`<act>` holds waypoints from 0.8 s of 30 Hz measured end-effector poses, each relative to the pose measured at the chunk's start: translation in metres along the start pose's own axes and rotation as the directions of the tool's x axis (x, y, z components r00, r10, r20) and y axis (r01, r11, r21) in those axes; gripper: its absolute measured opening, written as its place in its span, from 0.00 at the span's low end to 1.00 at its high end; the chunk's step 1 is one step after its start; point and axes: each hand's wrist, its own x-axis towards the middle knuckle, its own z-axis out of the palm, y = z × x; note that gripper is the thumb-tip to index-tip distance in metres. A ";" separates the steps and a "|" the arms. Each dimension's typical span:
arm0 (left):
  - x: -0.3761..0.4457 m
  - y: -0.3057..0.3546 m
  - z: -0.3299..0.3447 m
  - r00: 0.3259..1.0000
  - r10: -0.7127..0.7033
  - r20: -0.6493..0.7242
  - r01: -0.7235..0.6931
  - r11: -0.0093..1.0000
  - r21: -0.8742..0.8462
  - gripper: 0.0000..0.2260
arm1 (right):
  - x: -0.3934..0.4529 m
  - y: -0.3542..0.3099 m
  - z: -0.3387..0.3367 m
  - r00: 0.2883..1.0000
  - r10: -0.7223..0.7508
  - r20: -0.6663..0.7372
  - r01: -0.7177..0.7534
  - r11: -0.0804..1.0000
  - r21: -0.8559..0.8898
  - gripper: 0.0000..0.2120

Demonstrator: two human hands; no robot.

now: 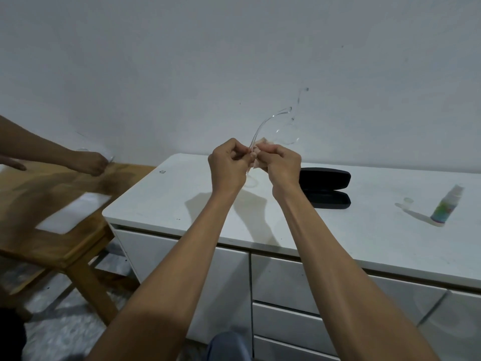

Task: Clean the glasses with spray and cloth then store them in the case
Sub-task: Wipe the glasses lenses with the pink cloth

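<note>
glasses (273, 126) pinched above cabinet top (286, 225), case (325, 188) open behind right hand (279, 164)

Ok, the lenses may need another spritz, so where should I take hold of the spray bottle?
Grip the spray bottle around its coloured body, coming from the right side with the right hand. It stands upright on the white cabinet top with its nozzle bare; the small clear cap lies to its left.
</note>
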 end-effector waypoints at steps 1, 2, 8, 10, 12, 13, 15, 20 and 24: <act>-0.001 -0.001 -0.001 1.000 0.003 0.017 -0.003 1.000 0.002 0.07 | 0.001 0.001 -0.003 1.000 0.012 0.025 -0.012 1.000 -0.020 0.07; -0.002 -0.002 -0.001 0.999 0.006 0.039 -0.006 1.000 -0.002 0.07 | 0.001 0.001 -0.006 0.999 0.021 0.036 -0.020 0.999 -0.036 0.07; -0.006 -0.001 0.003 0.989 0.048 0.136 -0.050 0.999 0.011 0.05 | -0.001 0.006 -0.010 1.000 -0.017 -0.002 0.017 0.997 -0.074 0.06; -0.004 0.000 0.003 0.990 0.063 0.122 -0.066 0.997 0.025 0.04 | -0.001 0.005 -0.011 0.999 -0.017 0.041 0.019 0.998 -0.067 0.06; -0.002 -0.003 0.003 0.993 0.085 0.088 -0.089 0.995 0.047 0.04 | -0.002 0.003 -0.013 0.998 -0.002 0.062 0.006 0.998 -0.060 0.06; -0.002 -0.006 0.004 0.992 0.105 0.075 -0.110 0.992 0.067 0.04 | -0.002 0.004 -0.014 0.999 0.008 0.046 -0.005 0.998 -0.065 0.06; -0.005 -0.011 0.006 0.984 0.163 0.067 -0.170 0.977 0.126 0.04 | -0.002 0.006 -0.016 0.999 0.011 -0.053 -0.016 0.996 -0.093 0.06; -0.018 -0.014 0.018 0.964 0.259 0.061 -0.266 0.942 0.203 0.03 | -0.006 0.016 -0.011 0.935 -0.082 -0.346 0.046 0.993 -0.111 0.07; -0.024 -0.012 0.026 0.970 0.243 -0.003 -0.239 0.955 0.173 0.05 | -0.007 0.017 -0.006 0.914 -0.076 -0.398 0.074 0.997 -0.022 0.09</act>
